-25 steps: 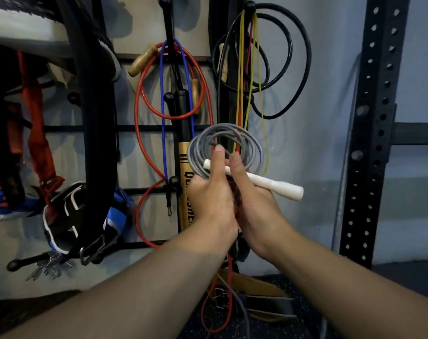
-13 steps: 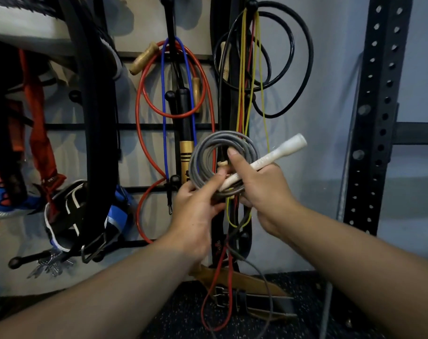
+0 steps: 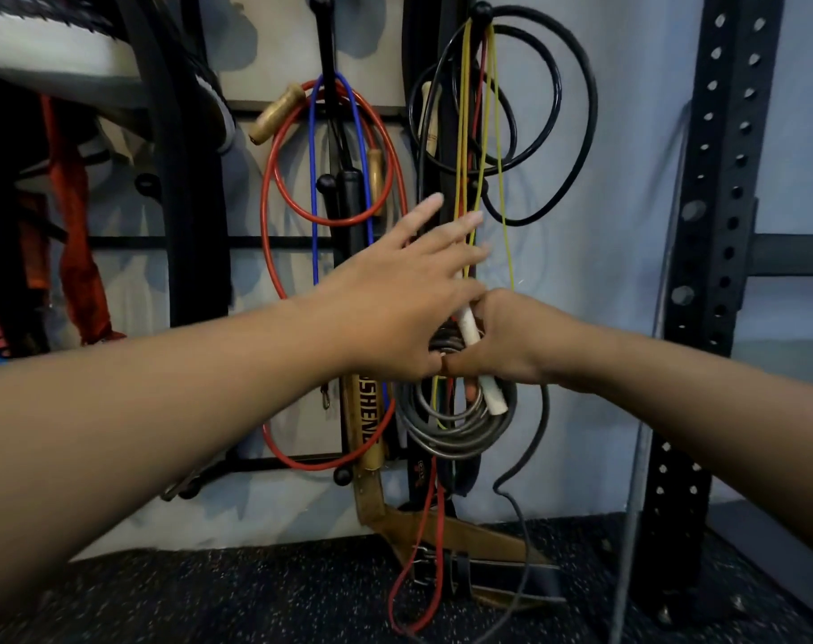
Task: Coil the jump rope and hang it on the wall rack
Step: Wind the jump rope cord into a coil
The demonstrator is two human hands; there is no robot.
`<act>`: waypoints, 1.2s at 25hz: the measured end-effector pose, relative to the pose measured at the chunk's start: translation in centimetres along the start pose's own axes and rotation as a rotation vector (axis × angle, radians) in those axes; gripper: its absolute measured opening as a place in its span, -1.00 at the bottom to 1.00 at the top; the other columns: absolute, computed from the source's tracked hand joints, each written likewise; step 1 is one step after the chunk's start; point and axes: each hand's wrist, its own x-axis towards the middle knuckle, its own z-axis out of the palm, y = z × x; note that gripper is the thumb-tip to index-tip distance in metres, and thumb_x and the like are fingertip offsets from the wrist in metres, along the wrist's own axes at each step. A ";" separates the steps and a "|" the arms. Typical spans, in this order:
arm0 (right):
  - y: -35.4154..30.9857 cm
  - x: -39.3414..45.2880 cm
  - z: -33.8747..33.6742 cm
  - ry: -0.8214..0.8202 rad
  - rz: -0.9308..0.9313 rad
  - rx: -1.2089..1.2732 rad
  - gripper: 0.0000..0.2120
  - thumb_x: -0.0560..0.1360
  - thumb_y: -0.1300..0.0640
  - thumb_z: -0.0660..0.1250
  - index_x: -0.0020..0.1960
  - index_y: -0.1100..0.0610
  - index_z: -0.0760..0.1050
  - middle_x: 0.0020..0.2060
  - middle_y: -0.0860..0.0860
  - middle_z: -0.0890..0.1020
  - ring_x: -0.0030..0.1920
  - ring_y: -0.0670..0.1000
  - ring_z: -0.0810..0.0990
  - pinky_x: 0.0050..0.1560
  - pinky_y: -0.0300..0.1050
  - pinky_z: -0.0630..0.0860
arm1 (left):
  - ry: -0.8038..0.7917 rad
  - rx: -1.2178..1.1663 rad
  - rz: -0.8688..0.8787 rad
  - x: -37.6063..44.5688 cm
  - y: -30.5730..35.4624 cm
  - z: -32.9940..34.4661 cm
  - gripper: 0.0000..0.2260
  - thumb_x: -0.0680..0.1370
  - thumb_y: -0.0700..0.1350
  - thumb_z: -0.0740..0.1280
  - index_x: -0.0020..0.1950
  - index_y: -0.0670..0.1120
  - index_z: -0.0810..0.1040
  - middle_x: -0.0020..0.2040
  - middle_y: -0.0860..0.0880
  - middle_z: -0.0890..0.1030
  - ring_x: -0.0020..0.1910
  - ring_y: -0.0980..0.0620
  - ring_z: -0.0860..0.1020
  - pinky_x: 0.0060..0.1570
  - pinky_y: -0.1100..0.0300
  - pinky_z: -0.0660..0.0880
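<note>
The grey jump rope coil [image 3: 460, 432] hangs below my hands, close in front of the wall rack [image 3: 163, 242]. My right hand [image 3: 511, 339] is closed around the top of the coil and a white handle [image 3: 469, 328], whose end sticks out underneath. A loose grey tail [image 3: 543, 429] drops from that hand to the floor. My left hand [image 3: 395, 285] lies just left of it, fingers spread and stretched toward the hanging cords, thumb down by the coil. Whether the coil rests on a peg is hidden by my hands.
Red [image 3: 274, 188], blue [image 3: 315, 178], yellow [image 3: 497, 132] and black [image 3: 586, 109] ropes hang from the rack pegs [image 3: 325, 182]. A leather belt [image 3: 442, 532] leans on the rubber floor below. A black perforated upright [image 3: 720, 178] stands to the right; straps and gear crowd the left.
Both hands pushed forward to the rack. The coil swung from above my hands to below them. My left hand let go and spread its fingers; the white handle turned downward.
</note>
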 end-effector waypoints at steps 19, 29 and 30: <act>2.8 -1.4 -3.3 -0.203 0.039 0.318 -0.36 0.41 -0.47 0.33 -0.18 0.15 0.66 -0.29 0.14 0.59 -0.31 0.08 0.52 -0.20 0.01 0.59 | -0.414 -1.285 -0.449 -3.7 -1.0 4.0 -0.90 0.64 -0.05 0.35 0.04 -0.05 0.61 -0.31 0.13 0.70 -0.30 0.13 0.49 -0.23 0.22 0.39; 3.7 -2.0 5.3 0.250 0.078 1.082 -0.35 0.38 -0.46 0.35 0.25 -0.02 0.48 -0.19 -0.06 0.61 -0.37 -0.04 0.46 -0.40 -0.09 0.36 | 0.356 -1.947 -1.111 -0.3 5.4 4.4 -0.80 0.70 -0.08 0.25 -0.01 -0.18 0.52 -0.16 -0.10 0.63 -0.12 -0.08 0.66 -0.09 0.06 0.66; 2.9 -1.7 6.0 0.257 0.094 1.105 -0.30 0.31 -0.48 0.40 0.25 -0.04 0.46 -0.17 -0.02 0.62 -0.39 -0.02 0.45 -0.42 -0.10 0.36 | 0.385 -1.936 -1.154 0.1 5.9 4.3 -0.78 0.70 -0.02 0.25 -0.03 -0.15 0.52 -0.14 -0.11 0.62 -0.13 -0.11 0.63 -0.10 0.00 0.63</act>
